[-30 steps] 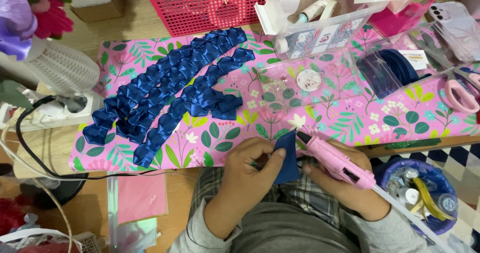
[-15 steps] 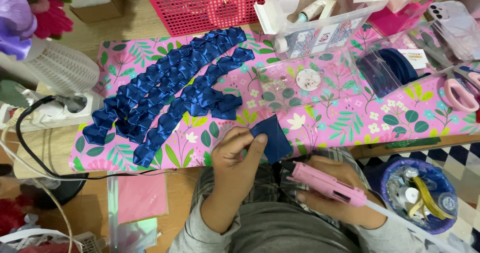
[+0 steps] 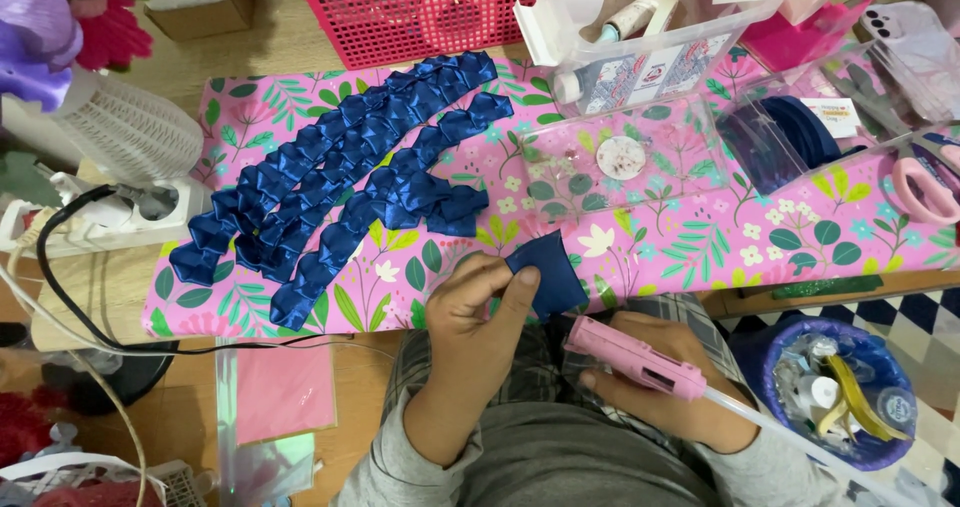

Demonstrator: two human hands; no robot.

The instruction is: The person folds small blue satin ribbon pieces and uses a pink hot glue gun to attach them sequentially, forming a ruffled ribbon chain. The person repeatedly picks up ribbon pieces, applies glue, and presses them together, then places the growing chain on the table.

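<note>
While the left hand point(image 3: 478, 312) pinches a folded blue ribbon piece point(image 3: 548, 277), the right hand point(image 3: 655, 382) grips a pink glue gun point(image 3: 632, 357); a clear box point(image 3: 800, 132) holds blue ribbon.

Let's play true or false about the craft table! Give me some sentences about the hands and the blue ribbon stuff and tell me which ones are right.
1. The left hand pinches a dark blue ribbon piece. True.
2. The right hand holds scissors. False: it holds a pink glue gun; the pink scissors lie on the mat at the right.
3. Rows of folded blue ribbon lie on the flowered mat. True.
4. The basket at the top is green. False: it is pink.
5. The glue gun's tip touches the ribbon piece. False: it is beside the piece, apart from it.
</note>
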